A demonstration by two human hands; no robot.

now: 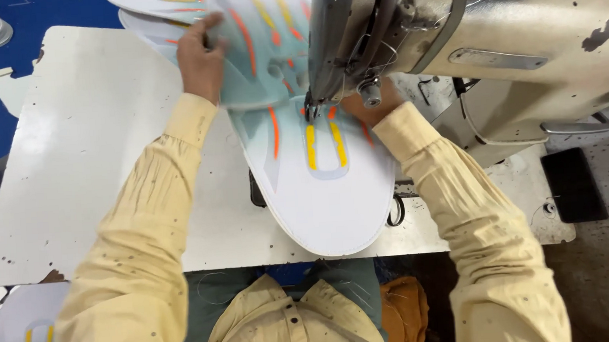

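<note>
White shoe-upper panel (327,191) lies under the sewing machine (451,42) head, centre table (86,170). Left hand (199,58) pinches its raised far edge; right hand (367,107), mostly hidden, grip indiscernible.

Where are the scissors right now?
In the head view, the scissors lie on the white table, mostly hidden under the right edge of the shoe upper piece, beside the right sleeve.

Left hand (199,61) raised, fingers pinched shut; right hand (371,107) mostly hidden.
</note>
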